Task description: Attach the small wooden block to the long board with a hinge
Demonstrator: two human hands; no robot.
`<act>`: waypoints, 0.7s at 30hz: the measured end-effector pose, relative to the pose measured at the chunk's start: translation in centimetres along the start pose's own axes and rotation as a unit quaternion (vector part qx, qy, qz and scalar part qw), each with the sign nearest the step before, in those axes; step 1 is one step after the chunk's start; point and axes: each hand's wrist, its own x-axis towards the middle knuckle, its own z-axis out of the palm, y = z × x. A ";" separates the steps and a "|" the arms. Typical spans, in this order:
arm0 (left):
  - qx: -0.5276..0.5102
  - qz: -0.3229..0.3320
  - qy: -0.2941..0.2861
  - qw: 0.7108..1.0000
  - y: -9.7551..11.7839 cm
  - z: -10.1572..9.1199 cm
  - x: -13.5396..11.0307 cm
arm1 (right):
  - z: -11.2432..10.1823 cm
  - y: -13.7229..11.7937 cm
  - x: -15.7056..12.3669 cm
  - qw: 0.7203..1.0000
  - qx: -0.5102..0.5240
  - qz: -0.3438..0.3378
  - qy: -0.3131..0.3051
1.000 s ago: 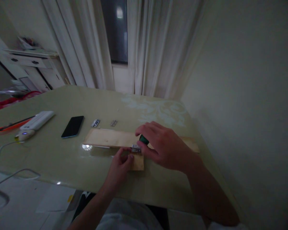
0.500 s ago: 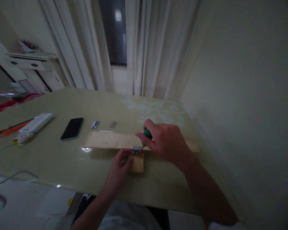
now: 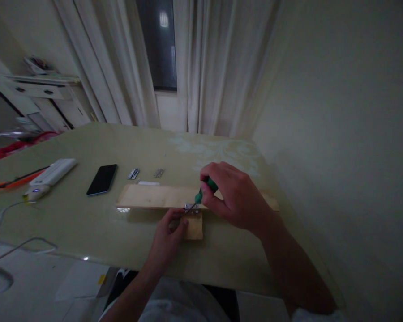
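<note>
A metal hinge [image 3: 194, 207] lies across the joint between a long wooden board [image 3: 154, 195] and a small wooden block [image 3: 195, 228] at the board's near edge. My right hand [image 3: 237, 194] is wrapped round the green handle of a screwdriver [image 3: 199, 197]. The shaft slants down to the left, its tip at the left part of the hinge. My left hand [image 3: 168, 235] grips the small block's left side, thumb on the block and fingertips by the hinge's left end. Those fingers partly cover the block's edge.
Two more hinges, one shiny [image 3: 133, 174] and one flat [image 3: 159, 173], lie beyond the board. To the left are a phone [image 3: 102, 180], a white device [image 3: 53, 172] with a cable, and an orange tool [image 3: 18, 180]. A wall [image 3: 339, 156] borders the table's right side.
The screwdriver's tip has moved left, from the hinge's right end to its left part, and the handle now leans further right. My left hand stays at the block.
</note>
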 end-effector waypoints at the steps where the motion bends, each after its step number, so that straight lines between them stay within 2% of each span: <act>1: -0.009 -0.003 -0.001 1.000 0.0 0.0 0.0 | 0.2 0.1 0.1 1.000 -0.005 -0.003 -0.009; 7: -0.033 -0.010 0.013 0.999 -0.1 0.0 0.2 | 2.2 0.6 0.7 0.998 -0.048 -0.006 -0.045; 15: -0.037 -0.013 0.008 0.999 0.0 0.1 0.2 | 1.4 0.4 0.4 0.998 -0.035 -0.011 -0.040; 21: -0.037 -0.021 0.014 0.999 0.1 0.3 0.2 | 1.9 0.7 0.5 0.997 -0.058 -0.011 -0.048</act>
